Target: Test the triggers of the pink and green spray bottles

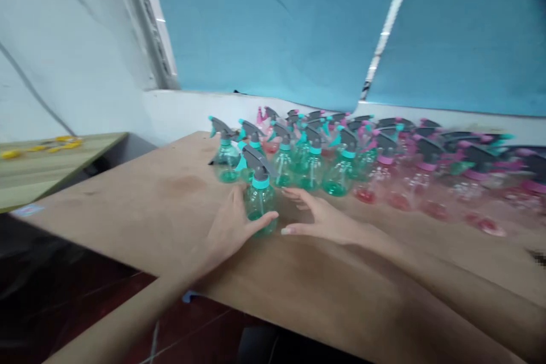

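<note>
A green spray bottle [261, 200] with a grey and turquoise trigger head stands upright at the front of the group, on the brown table [170, 199]. My left hand [230, 226] is closed around its left side, the thumb across the front and the fingers partly hidden behind. Just to the right of that bottle, my right hand [326, 219] is apart from it, thumb and fingers spread with nothing between them. Behind both hands stand several more green bottles [338, 179], their trigger heads mostly facing left.
Several pink spray bottles [422, 185] crowd the right side and the back of the table. At the far left, yellow pieces [55, 145] lie on a lower wooden surface [25, 173]. Blue panels [264, 28] rise behind the table. Dark red floor tiles [115, 307] show below its front edge.
</note>
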Action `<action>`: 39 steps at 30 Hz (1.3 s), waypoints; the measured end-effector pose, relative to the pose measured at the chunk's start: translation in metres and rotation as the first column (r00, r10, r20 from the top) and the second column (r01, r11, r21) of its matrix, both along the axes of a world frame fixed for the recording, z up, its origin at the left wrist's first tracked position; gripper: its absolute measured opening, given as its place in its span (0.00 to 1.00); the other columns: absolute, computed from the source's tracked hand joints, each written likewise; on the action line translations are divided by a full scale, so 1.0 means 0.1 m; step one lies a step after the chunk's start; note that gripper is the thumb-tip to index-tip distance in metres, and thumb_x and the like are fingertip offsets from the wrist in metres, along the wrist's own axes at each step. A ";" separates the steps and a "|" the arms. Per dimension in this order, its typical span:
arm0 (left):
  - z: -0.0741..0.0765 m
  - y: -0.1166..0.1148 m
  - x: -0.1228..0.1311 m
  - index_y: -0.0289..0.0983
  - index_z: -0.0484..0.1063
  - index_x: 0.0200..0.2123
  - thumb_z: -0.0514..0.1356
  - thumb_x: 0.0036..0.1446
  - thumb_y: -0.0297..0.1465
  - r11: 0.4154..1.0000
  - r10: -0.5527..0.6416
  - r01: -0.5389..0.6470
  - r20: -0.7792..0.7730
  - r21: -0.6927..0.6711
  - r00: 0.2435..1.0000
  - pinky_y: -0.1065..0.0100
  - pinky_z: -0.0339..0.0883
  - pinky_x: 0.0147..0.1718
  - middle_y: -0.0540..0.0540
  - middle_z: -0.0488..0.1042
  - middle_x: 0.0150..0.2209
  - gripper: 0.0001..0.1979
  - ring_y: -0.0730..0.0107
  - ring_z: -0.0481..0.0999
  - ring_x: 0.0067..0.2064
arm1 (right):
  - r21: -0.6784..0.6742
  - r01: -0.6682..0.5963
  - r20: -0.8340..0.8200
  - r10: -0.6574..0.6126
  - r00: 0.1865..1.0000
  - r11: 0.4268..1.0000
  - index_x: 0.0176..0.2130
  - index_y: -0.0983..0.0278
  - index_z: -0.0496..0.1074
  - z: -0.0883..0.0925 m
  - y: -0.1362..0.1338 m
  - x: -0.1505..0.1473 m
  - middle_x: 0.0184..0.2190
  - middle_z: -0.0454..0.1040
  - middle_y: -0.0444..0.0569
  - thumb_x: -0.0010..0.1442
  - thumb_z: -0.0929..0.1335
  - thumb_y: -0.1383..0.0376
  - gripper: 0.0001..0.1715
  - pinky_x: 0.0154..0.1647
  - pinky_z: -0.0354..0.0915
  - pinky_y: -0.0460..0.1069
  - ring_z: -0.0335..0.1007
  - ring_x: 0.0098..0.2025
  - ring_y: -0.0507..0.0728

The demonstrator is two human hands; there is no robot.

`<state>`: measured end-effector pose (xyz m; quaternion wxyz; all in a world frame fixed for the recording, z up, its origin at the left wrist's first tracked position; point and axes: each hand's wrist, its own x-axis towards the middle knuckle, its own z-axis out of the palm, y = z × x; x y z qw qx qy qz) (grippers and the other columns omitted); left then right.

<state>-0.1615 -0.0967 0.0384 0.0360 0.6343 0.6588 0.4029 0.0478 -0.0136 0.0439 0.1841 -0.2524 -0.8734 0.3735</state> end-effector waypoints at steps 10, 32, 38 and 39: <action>-0.05 0.55 1.37 0.42 0.55 0.54 0.63 0.48 0.47 0.861 -0.507 0.506 0.005 -0.055 0.862 0.51 0.63 0.44 0.40 0.66 0.48 0.33 0.48 0.67 0.51 | -0.022 0.254 -0.293 -0.249 0.923 0.967 0.58 0.59 0.53 0.22 -0.08 1.04 0.55 0.64 0.52 0.50 0.71 0.55 0.41 0.53 0.62 0.59 0.62 0.55 0.59; -0.26 0.90 2.31 0.46 0.52 0.57 0.61 0.48 0.51 0.713 -0.701 0.701 0.011 -0.007 0.713 0.46 0.57 0.50 0.40 0.64 0.52 0.36 0.46 0.62 0.55 | 0.057 0.525 -0.460 -0.444 0.769 0.849 0.49 0.56 0.60 0.12 0.23 1.73 0.41 0.71 0.45 0.51 0.69 0.58 0.26 0.42 0.69 0.54 0.70 0.41 0.56; -0.27 1.02 2.09 0.48 0.46 0.60 0.62 0.48 0.51 0.673 -0.739 0.732 -0.041 -0.107 0.673 0.46 0.59 0.50 0.40 0.62 0.55 0.41 0.45 0.62 0.56 | 0.047 0.530 -0.415 -0.467 0.781 0.846 0.52 0.53 0.59 0.02 0.38 1.68 0.40 0.72 0.44 0.52 0.67 0.61 0.28 0.42 0.71 0.57 0.71 0.41 0.58; -0.28 1.04 2.04 0.48 0.45 0.60 0.62 0.47 0.51 0.673 -0.739 0.731 -0.061 -0.114 0.671 0.46 0.59 0.49 0.40 0.62 0.56 0.42 0.45 0.62 0.55 | 0.055 0.531 -0.400 -0.469 0.787 0.845 0.53 0.53 0.59 0.00 0.40 1.68 0.40 0.72 0.44 0.53 0.67 0.61 0.28 0.41 0.71 0.57 0.71 0.41 0.58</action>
